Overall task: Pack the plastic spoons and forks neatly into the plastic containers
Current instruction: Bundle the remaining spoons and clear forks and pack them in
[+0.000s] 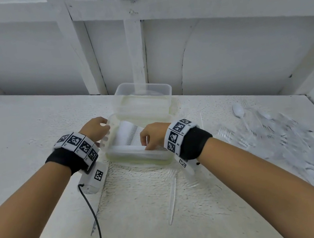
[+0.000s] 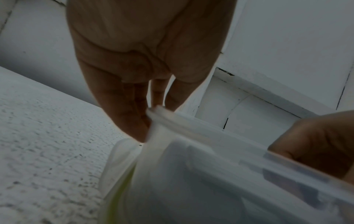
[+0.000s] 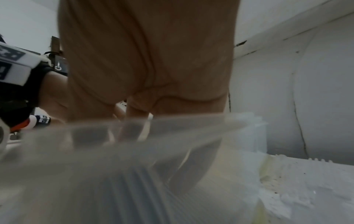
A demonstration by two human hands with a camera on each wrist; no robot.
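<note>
A clear plastic container [image 1: 116, 154] stands at the middle of the white table, with a packed row of white plastic forks [image 1: 132, 136] inside. My left hand [image 1: 106, 129] grips its left rim; in the left wrist view the fingers [image 2: 141, 121] curl over that rim [image 2: 210, 131]. My right hand [image 1: 147, 144] reaches over the near wall and pinches the near end of the fork row. The right wrist view is blurred: the fingers [image 3: 134, 121] dip behind the container wall [image 3: 172, 125] above the ribbed forks [image 3: 130, 189]. A second, empty container [image 1: 142, 94] stands just behind.
A loose heap of clear forks and spoons [image 1: 275, 136] covers the table's right side, with one white spoon [image 1: 237, 110] at its far end. A single fork [image 1: 173, 195] lies in front of the container. A white box with a black cable [image 1: 94, 178] hangs below my left wrist.
</note>
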